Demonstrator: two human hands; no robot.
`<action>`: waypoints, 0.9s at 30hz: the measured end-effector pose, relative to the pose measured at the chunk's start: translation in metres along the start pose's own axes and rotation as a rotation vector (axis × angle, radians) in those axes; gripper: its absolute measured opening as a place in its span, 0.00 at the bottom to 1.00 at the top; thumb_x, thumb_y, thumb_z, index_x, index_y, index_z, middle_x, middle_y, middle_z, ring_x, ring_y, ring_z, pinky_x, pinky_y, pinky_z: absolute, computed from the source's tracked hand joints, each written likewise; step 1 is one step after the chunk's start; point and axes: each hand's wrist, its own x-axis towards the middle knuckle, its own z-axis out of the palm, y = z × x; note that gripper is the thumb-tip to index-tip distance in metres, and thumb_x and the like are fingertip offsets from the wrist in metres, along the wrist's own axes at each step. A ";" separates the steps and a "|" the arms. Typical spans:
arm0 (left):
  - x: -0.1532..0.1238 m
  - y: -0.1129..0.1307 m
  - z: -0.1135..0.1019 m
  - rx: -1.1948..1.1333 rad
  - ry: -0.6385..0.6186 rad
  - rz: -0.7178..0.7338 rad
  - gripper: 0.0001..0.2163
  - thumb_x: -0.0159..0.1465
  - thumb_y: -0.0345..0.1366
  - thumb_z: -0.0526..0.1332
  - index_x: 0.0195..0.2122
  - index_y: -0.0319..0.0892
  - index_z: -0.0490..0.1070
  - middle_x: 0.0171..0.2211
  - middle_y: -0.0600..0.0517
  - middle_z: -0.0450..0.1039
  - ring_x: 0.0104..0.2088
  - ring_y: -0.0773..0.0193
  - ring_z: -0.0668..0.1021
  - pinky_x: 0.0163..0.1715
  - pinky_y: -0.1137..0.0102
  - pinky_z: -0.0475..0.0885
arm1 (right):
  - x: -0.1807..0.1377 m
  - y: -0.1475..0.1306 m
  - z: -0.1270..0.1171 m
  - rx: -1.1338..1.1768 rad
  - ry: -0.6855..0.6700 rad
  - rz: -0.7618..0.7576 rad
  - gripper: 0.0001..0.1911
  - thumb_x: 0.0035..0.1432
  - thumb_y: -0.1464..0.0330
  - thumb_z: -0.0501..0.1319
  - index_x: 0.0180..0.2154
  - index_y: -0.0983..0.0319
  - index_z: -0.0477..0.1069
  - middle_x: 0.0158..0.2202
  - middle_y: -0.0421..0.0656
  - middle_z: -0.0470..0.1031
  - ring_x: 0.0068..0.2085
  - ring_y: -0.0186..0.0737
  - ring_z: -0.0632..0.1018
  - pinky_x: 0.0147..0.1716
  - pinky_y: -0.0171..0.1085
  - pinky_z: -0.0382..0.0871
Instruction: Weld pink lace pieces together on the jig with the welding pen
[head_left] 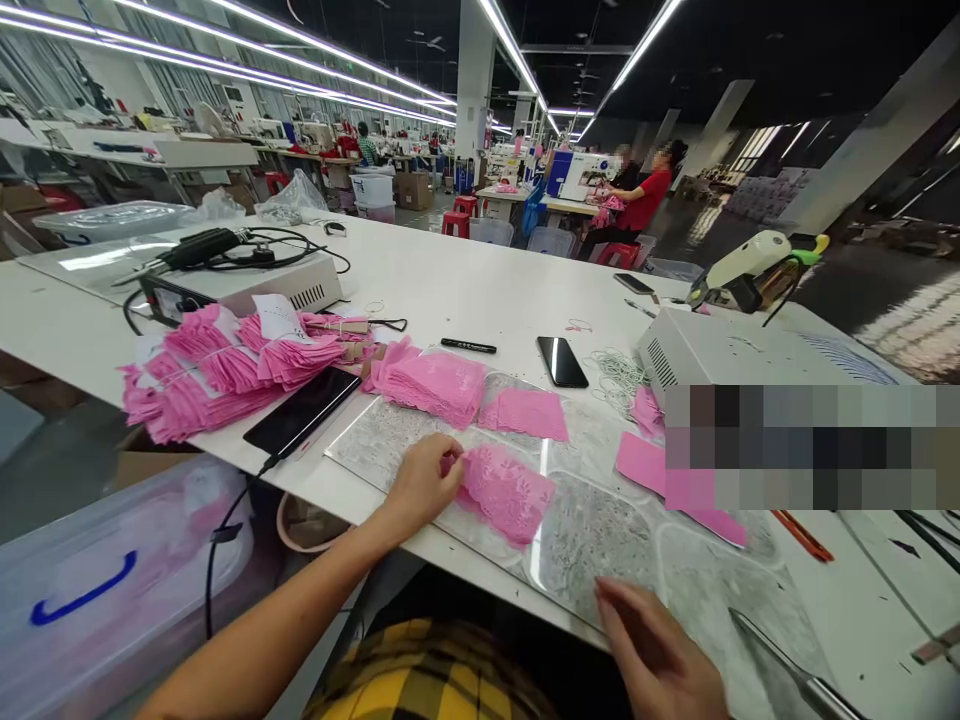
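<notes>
Right hand low at table edge, fingers loosely extended, empty; left hand outstretched, fingers pinching pink lace piece.

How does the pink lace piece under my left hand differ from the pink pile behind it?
The lace piece is a single layer, rumpled, pinched at its edge by the left hand; the pile is many pieces stacked flat, untouched. The piece lies nearer you, the pile farther back. Both are the same pink lace.

Pink lace piece, white table
</notes>
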 end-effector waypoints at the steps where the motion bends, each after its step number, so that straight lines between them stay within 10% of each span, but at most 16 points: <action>1: -0.004 -0.004 -0.001 0.010 0.015 -0.004 0.03 0.60 0.29 0.57 0.31 0.41 0.69 0.34 0.50 0.75 0.37 0.59 0.75 0.41 0.63 0.68 | 0.010 -0.007 0.009 -0.026 -0.076 -0.138 0.09 0.54 0.61 0.64 0.34 0.57 0.78 0.34 0.44 0.80 0.34 0.40 0.81 0.34 0.33 0.78; 5: -0.014 -0.016 -0.006 0.031 0.026 0.005 0.03 0.58 0.28 0.57 0.31 0.42 0.69 0.42 0.48 0.75 0.46 0.55 0.75 0.48 0.57 0.68 | 0.036 -0.025 0.040 -0.117 -0.186 -0.470 0.10 0.58 0.68 0.60 0.43 0.56 0.75 0.38 0.44 0.77 0.33 0.35 0.79 0.31 0.31 0.76; 12: -0.017 -0.047 -0.032 0.054 -0.165 0.374 0.19 0.63 0.34 0.61 0.56 0.45 0.66 0.60 0.43 0.62 0.59 0.52 0.67 0.57 0.57 0.66 | 0.049 -0.019 0.066 -0.282 -0.289 -0.619 0.07 0.60 0.69 0.58 0.40 0.57 0.74 0.36 0.43 0.75 0.36 0.37 0.78 0.35 0.34 0.75; 20: 0.016 -0.040 -0.035 0.006 -0.352 0.459 0.05 0.65 0.30 0.59 0.35 0.40 0.74 0.43 0.48 0.73 0.40 0.64 0.77 0.43 0.72 0.71 | 0.087 -0.038 0.047 -0.139 -0.534 -0.282 0.14 0.61 0.61 0.55 0.26 0.59 0.70 0.25 0.40 0.71 0.25 0.33 0.71 0.24 0.32 0.66; 27: 0.131 -0.015 -0.055 0.010 -0.206 0.406 0.04 0.63 0.31 0.61 0.32 0.40 0.75 0.31 0.53 0.74 0.34 0.66 0.76 0.35 0.74 0.69 | 0.200 -0.085 0.051 0.019 -0.456 -0.105 0.19 0.52 0.52 0.61 0.25 0.62 0.70 0.16 0.38 0.64 0.18 0.31 0.65 0.19 0.33 0.60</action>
